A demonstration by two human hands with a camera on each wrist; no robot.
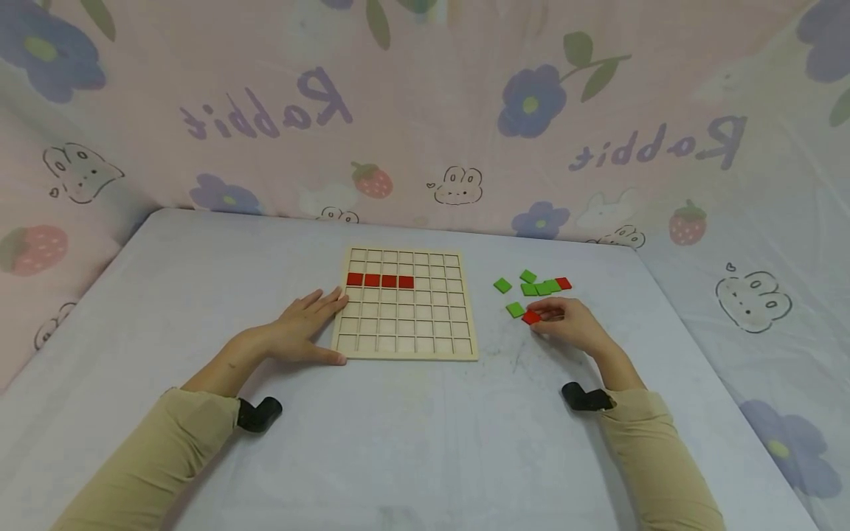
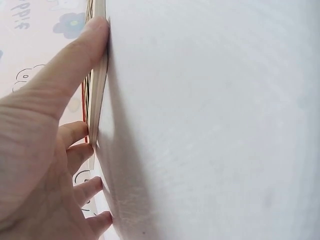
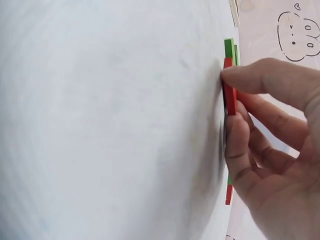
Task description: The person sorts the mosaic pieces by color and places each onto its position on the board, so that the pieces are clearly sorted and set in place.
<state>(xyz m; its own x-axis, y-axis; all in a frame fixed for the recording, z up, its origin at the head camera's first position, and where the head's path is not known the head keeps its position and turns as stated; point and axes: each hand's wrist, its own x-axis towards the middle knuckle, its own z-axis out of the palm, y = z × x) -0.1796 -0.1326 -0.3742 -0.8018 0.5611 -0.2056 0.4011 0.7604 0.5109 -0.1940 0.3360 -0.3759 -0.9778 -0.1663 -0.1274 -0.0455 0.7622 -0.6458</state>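
Note:
A pale wooden grid board (image 1: pixel 405 357) lies on the table, with a row of several red tiles (image 1: pixel 389 281) in its upper left cells. My left hand (image 1: pixel 302 328) rests spread at the board's left edge; in the left wrist view its thumb (image 2: pixel 90 45) presses the frame's side. Right of the board, my right hand (image 1: pixel 567 322) pinches a red tile (image 1: pixel 530 317) between thumb and fingers, low over the table. The right wrist view shows that red tile (image 3: pixel 229 90) edge-on, thumb on its near side. A green tile (image 1: pixel 515 310) lies just beside it.
Several green tiles (image 1: pixel 529 289) lie loosely grouped behind the right hand, with another red tile (image 1: pixel 563 283) at their right end. White cloth covers the table (image 1: pixel 425 442), and a patterned curtain (image 1: pixel 412 110) stands along its back and sides.

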